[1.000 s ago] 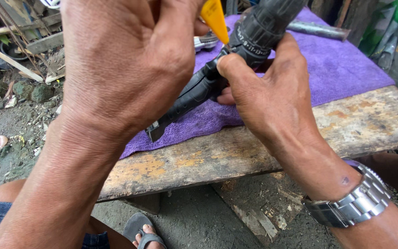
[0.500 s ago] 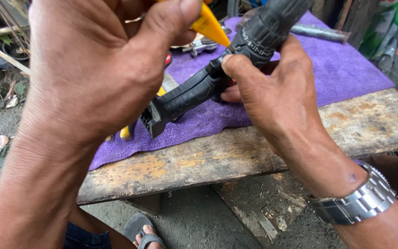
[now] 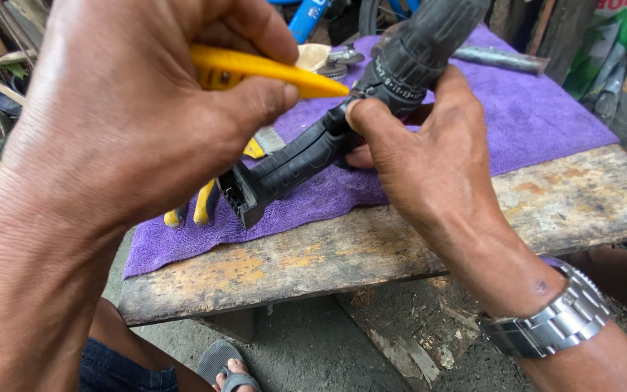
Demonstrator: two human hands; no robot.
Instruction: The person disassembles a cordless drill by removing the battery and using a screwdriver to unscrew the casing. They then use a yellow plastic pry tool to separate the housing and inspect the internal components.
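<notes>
A black power tool (image 3: pixel 342 134) with a ribbed grip is held tilted above the purple cloth (image 3: pixel 546 109), its squared lower end pointing down toward the cloth's front edge and its thick upper body rising toward the top of the view. It is gripped around its middle by the right hand (image 3: pixel 429 160), with the thumb laid along the near side and the fingers wrapped behind. A yellow pointed tool (image 3: pixel 270 69) is pinched firmly between the thumb and fingers of the left hand (image 3: pixel 132 123), and its tip is set against the collar of the black tool, just beside the right thumb. A metal watch (image 3: pixel 553 323) is worn on the right wrist. Under the left hand, yellow-handled pliers (image 3: pixel 194 207) are laid on the cloth near its front left corner. The cloth is spread over a worn wooden bench (image 3: pixel 313 254), whose bare front edge is left uncovered. A grey metal rod (image 3: pixel 498 58) is seen at the cloth's far edge.
</notes>
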